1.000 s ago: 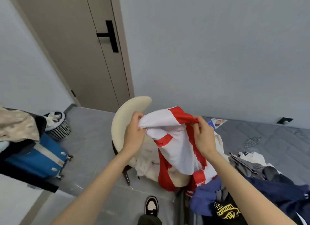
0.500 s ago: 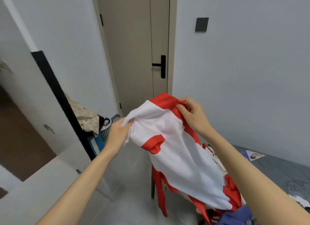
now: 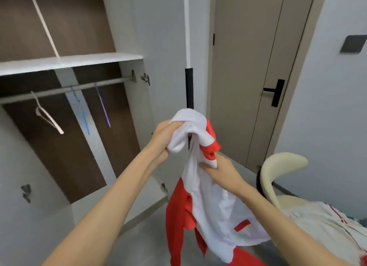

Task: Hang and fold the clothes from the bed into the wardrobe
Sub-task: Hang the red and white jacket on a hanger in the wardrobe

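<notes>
A red and white garment (image 3: 214, 212) hangs in front of me, bunched at the top. My left hand (image 3: 161, 136) grips the white bunched top of it. My right hand (image 3: 220, 171) holds the cloth lower down, near a red and white sleeve end. The open wardrobe (image 3: 69, 61) is at the left, with a rail (image 3: 65, 90) under a white shelf. On the rail hang a white hanger (image 3: 47, 117), a blue hanger (image 3: 82, 113) and a purple hanger (image 3: 103, 107), all bare.
The open wardrobe door (image 3: 168, 47) stands just behind the garment. A beige room door (image 3: 248, 77) with a black handle is at the right. A cream chair (image 3: 278, 172) with light clothes (image 3: 325, 222) draped on it stands at the lower right.
The view has swung left from the bed and chair to the wardrobe. The garment was lifted and gathered; my hands came closer together, left above right.
</notes>
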A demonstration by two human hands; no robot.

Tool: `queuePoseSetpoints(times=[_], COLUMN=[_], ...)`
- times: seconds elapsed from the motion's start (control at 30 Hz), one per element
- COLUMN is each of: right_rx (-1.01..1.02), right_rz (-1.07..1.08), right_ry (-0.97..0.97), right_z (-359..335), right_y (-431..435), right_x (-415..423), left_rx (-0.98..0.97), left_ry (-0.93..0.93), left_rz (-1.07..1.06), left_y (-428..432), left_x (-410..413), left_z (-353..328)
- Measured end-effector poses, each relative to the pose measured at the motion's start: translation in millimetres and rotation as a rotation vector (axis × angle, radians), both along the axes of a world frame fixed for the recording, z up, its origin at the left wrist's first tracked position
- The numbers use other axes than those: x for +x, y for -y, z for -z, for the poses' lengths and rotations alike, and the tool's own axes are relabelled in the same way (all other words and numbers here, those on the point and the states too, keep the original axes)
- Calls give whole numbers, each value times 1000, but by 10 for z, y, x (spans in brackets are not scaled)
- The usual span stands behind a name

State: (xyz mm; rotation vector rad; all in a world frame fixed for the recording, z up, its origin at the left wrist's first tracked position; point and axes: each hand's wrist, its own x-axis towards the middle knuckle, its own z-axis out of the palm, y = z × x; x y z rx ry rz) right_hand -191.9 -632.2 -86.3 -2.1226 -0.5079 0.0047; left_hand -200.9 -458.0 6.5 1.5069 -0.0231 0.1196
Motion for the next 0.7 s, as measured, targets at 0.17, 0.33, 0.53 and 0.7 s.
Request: queuePoseSetpoints(times=[0.17,0.33,0.53,0.7], right_rx=[122,259,407,93], right_rz=[92,28,-61,-267], right_ry=[188,222,65,-78], right_z=[-241,-569,-792,-691], right_y=[-569,-1110,-1778,-2131], right_x=[-43,-87,-51,-108], left_rx=[-131,429,651,418], left_ry=[85,-137,-67,-59], left_rz=[119,132,-216,-483], left_y=[-777,-1362,-1714,-2078], left_x=[-246,-798,-1107,-1160], left_z=[216,831,1086,768])
